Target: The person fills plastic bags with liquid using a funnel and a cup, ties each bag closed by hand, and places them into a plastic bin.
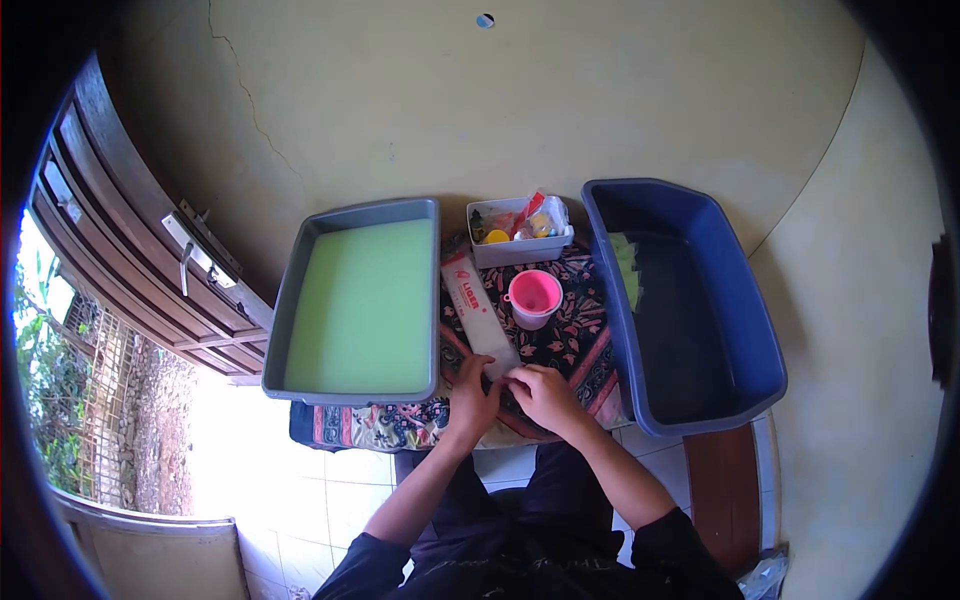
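A long, narrow, translucent plastic packet (484, 318) with red lettering lies across the patterned cloth, its near end between my hands. My left hand (474, 398) grips that end on its left side, thumb and fingers together. From the right, my right hand (545, 396) pinches the same end, its fingertips close to the left hand's. What the packet holds cannot be made out. Just beyond my right hand stands a pink-lined cup (534, 312) with a small loop on its rim.
A grey tray (437, 300) of pale green liquid stands left. To the right is a deep blue tub (612, 310) with green pieces (627, 268) inside its left wall. A small white box (520, 253) of odds and ends sits behind. A wooden door (150, 220) stands at far left.
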Motion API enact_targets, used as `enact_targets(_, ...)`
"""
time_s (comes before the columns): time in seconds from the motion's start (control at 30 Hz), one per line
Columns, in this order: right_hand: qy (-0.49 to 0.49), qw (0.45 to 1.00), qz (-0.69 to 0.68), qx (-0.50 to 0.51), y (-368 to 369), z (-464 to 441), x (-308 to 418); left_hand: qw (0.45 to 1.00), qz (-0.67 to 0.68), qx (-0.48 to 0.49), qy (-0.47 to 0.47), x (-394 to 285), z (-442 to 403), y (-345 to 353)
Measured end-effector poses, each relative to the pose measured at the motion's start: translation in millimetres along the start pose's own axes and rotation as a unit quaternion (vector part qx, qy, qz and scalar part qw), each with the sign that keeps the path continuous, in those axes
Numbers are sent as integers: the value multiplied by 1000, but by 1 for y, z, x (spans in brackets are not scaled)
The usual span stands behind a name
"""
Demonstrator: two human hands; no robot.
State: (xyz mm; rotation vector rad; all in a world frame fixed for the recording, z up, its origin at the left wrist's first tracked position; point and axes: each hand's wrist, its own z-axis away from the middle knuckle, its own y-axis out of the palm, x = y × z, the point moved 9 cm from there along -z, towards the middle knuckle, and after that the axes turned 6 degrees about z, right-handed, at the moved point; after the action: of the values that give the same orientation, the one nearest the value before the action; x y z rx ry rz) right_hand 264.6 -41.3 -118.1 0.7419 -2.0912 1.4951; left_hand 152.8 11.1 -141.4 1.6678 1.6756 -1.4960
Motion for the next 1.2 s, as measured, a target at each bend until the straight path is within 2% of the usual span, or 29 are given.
enact_targets(0.03,52,998,29,22,10,1,-13,999,-3,9,-51,14,1,2)
enact_targets(0.07,51,998,29,25,17,3,-16,995,-6,18,-102,28,3,4)
enact_targets(0.13,17,990,131,-47,7,1,-5,992,16,14,-124,38,-1,3)
enact_targets(0.17,17,990,132,-47,8,-1,-6,989,37,12,-144,43,-2,3)
enact_targets(0.23,-49,981,159,-96,5,-4,3,990,46,-10,-132,43,-5,3)
enact_targets(0.3,-60,978,169,-102,7,-9,1,991,54,-31,-119,42,-7,1)
enact_targets(0.37,-71,975,179,-108,11,-13,-6,992,37,-2,-118,45,-9,6)
enact_targets(0.47,-80,966,236,-72,24,-15,-16,990,87,-31,-103,40,-8,6)
enact_targets(0.53,-83,960,265,-37,29,-17,-15,995,65,-28,-75,34,-8,3)
enact_targets(0.57,-84,960,264,-37,29,-17,-16,998,43,-25,-45,28,-9,2)
enact_targets(0.67,-91,964,245,-54,29,-17,-16,999,31,-20,-31,26,-9,1)
enact_targets(0.87,-60,978,197,-39,38,-14,-25,998,23,-7,-50,31,-4,4)
enact_targets(0.93,-42,986,143,-76,30,-13,-24,998,24,0,-59,33,-4,4)
enact_targets(1.2,-68,981,82,-161,1,-9,-3,996,20,34,-78,31,-8,8)
